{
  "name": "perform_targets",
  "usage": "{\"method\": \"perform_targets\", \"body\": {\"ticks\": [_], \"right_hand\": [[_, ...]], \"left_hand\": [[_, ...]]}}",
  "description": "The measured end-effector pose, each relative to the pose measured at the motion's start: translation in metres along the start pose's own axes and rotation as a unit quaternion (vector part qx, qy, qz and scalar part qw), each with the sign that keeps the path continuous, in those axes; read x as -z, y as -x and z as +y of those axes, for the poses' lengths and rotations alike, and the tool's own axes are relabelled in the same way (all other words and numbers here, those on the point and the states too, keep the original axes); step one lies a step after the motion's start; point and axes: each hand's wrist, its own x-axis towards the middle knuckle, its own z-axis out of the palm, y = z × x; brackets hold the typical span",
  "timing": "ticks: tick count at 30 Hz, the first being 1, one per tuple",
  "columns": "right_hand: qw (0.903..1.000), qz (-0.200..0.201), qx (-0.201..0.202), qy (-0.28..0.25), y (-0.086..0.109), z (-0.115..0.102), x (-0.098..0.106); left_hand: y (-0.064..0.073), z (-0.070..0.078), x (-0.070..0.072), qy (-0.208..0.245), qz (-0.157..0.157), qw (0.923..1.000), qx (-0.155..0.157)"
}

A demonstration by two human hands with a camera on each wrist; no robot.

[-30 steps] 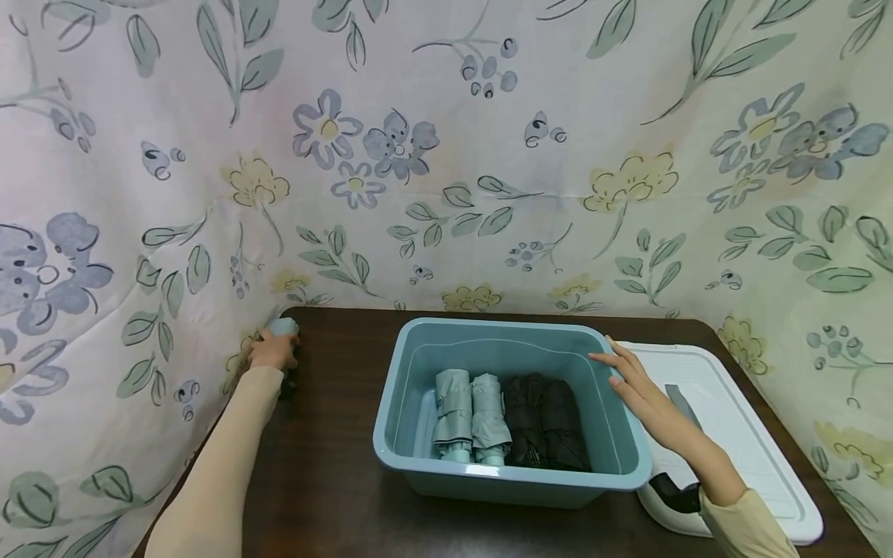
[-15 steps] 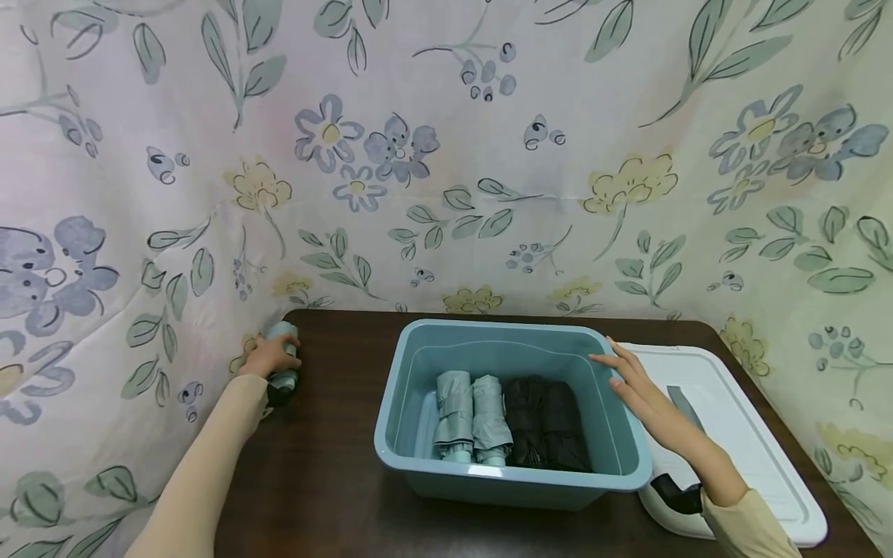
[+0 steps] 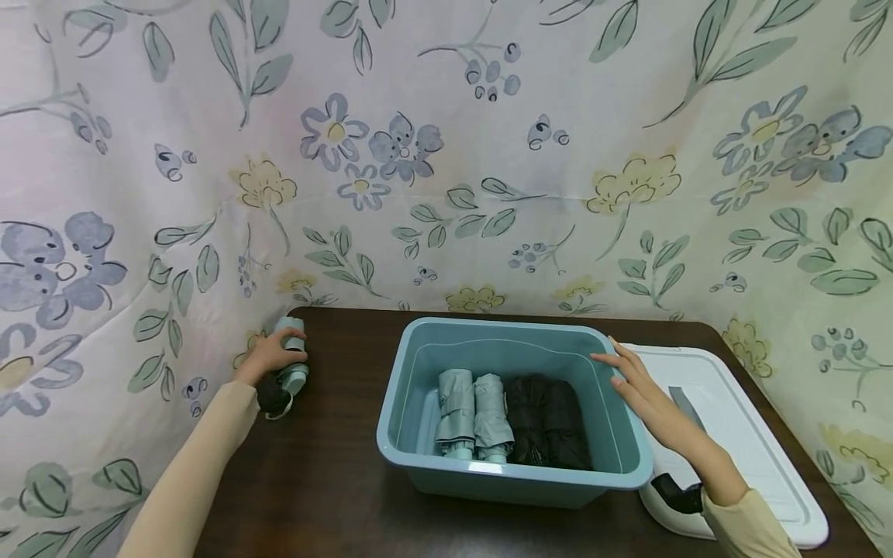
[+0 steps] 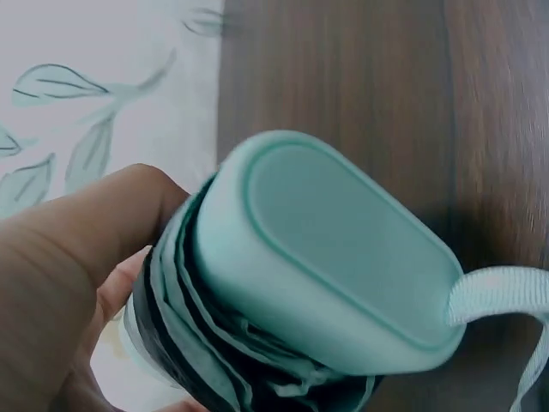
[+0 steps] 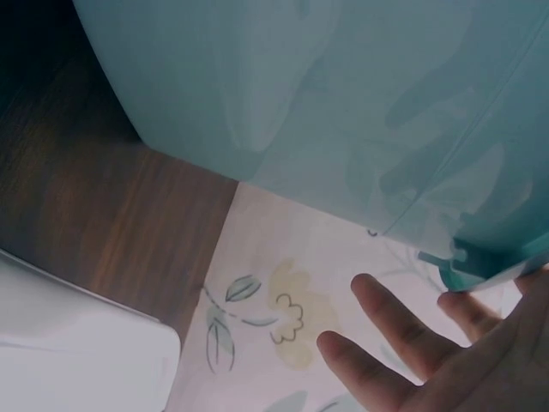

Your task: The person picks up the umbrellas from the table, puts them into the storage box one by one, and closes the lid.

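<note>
At the table's far left corner my left hand (image 3: pixel 270 356) grips a folded umbrella (image 3: pixel 296 378) in pale mint. The left wrist view shows its rounded mint handle (image 4: pixel 343 249), dark-edged gathered cloth below that, and a ribbed wrist strap (image 4: pixel 502 292). My right hand (image 3: pixel 645 391) touches the right rim of a blue-green plastic bin (image 3: pixel 502 480), its fingers spread and fairly straight. Inside the bin lie two silvery-mint folded umbrellas (image 3: pixel 456 407) side by side, then dark rolled bundles (image 3: pixel 547 418) to their right. The fingers hide part of the held umbrella.
A white lid (image 3: pixel 739 434) with a grey strip lies flat at the right, partly under my right forearm. The dark wooden table (image 3: pixel 328 465) extends between the held umbrella and the bin. Flowered cloth (image 3: pixel 446 155) hangs behind and on both sides.
The held umbrella has come slightly right and toward me, and its handle end now shows more. My left forearm has swung left. The right hand and bin have stayed put.
</note>
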Motion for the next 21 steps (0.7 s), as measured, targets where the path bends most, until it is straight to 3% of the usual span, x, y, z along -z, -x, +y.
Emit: {"method": "perform_targets", "body": {"ticks": [7,11,16,21], "right_hand": [[1.0,0.0,0.001,-0.001,0.001,-0.001,-0.001],[1.0,-0.001,0.002,-0.002,0.001,0.0,-0.001],[1.0,0.0,0.002,-0.001,0.0,0.001,-0.001],[1.0,-0.004,0.003,-0.003,0.0,-0.001,0.001]], "left_hand": [[0.01,0.008,-0.005,0.078,0.003,0.9961,-0.04],[0.013,0.013,-0.008,0.126,-0.008,0.9902,-0.061],[0.016,0.019,-0.012,0.2,-0.02,0.9775,-0.064],[0.017,0.022,-0.016,0.239,-0.025,0.9688,-0.062]]}}
